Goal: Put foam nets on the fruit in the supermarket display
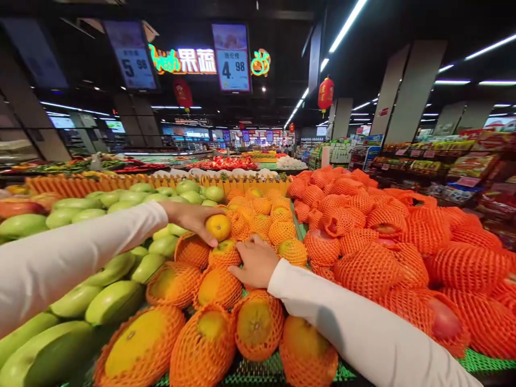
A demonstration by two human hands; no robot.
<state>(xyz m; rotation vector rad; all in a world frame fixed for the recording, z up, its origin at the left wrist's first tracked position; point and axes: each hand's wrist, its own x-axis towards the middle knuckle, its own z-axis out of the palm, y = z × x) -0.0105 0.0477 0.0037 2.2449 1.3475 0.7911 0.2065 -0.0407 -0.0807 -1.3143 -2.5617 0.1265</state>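
Note:
My left hand [192, 217] reaches in over the green fruit, with its fingers and thumb closed round a bare orange [218, 227]. Just below that, an orange in an orange foam net [224, 256] sits among others of its kind. My right hand [257, 262] grips this netted orange from its right side, fingers bent and thumb low; part of the contact is hidden. Larger netted oranges [216, 287] lie in front of both hands, and smaller netted ones [263, 224] are heaped behind.
Long green mangoes [115, 301] are piled on the left. Round fruit in red foam nets [368, 269] forms a high heap on the right. A yellow-orange slatted divider [88, 185] runs behind. Packed snack shelves [435, 161] stand at the right, and price screens [231, 58] hang overhead.

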